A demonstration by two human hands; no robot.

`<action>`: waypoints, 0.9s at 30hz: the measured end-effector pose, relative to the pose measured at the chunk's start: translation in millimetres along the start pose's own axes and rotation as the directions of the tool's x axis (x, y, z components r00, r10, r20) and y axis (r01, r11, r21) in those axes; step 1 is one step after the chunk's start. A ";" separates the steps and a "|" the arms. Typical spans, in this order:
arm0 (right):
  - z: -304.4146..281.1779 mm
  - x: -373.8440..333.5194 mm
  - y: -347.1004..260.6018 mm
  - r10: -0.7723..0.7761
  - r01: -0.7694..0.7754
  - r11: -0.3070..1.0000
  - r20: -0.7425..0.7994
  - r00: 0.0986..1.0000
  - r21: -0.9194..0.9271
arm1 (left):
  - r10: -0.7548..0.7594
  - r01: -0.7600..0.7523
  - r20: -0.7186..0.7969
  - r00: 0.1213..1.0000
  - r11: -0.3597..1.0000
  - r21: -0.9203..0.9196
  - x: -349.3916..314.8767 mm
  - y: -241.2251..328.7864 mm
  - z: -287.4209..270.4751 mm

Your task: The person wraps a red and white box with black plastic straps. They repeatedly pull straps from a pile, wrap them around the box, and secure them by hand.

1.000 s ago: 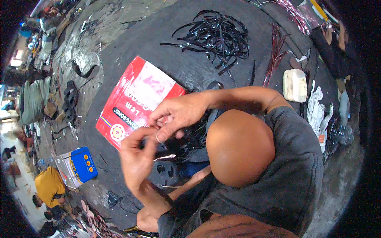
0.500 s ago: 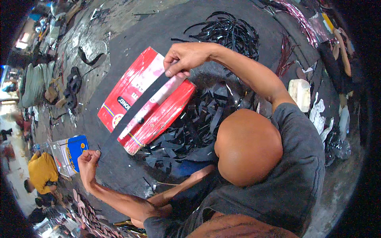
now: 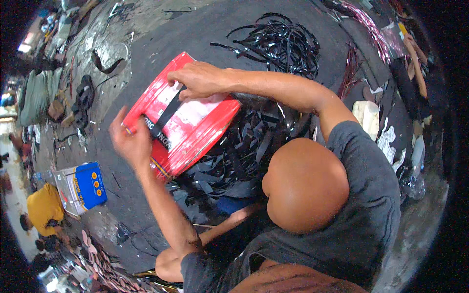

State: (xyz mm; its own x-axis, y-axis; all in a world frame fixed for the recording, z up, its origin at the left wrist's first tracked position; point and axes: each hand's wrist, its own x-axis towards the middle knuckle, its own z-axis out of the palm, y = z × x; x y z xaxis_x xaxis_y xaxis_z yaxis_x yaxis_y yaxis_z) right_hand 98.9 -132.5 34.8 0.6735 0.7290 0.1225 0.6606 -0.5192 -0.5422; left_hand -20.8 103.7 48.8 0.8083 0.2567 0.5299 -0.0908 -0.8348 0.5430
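A red metal can [image 3: 198, 141], dented and with a white-pink patch, lies tilted on the dark floor mat in front of me. Across its side runs a flat black strip [image 3: 167, 116]. My right hand [image 3: 195, 80] is closed on the strip's upper end, at the can's far edge. Over the can's lower left edge, beside the strip's lower part, is my left hand [image 3: 133, 139]. It is smeared by motion, but its thumb and forefinger look apart. Many cut black strips [image 3: 249, 139] are heaped to the right of the can.
A tangle of long black strips [image 3: 281, 46] lies beyond the can. To the left are a blue-and-white can [image 3: 83, 188] and a mustard-yellow bundle [image 3: 45, 210]. A white plastic container [image 3: 365, 118] stands at the right, and another person's arm [image 3: 416, 68] shows at the far right.
My left hand has moved up and right, from beyond the can's lower left onto its edge. The strip no longer stretches past the can. My right hand has shifted left.
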 end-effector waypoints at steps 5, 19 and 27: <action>-7.3 -7.5 -12.5 0.062 -0.063 0.994 -0.013 0.998 -0.090 | -0.170 0.309 0.305 0.937 0.809 -0.499 -20.3 23.1 96.0; -10.0 -41.8 25.1 -0.171 0.150 0.978 -0.147 0.974 -0.147 | -0.023 0.054 0.099 0.995 0.946 -0.321 -40.0 47.1 108.8; -15.7 -38.5 32.9 -0.388 0.350 0.890 -0.082 0.918 -0.293 | 0.047 -0.018 0.103 0.994 0.963 -0.269 -42.0 39.9 111.7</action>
State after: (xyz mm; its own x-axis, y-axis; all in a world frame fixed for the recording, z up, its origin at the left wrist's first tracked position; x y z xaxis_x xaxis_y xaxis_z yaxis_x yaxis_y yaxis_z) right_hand 99.9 -184.6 25.3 0.3895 0.8339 0.3909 0.9205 -0.3378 -0.1966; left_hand 6.5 5.2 -24.5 0.8586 0.1659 0.4850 -0.2583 -0.6773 0.6889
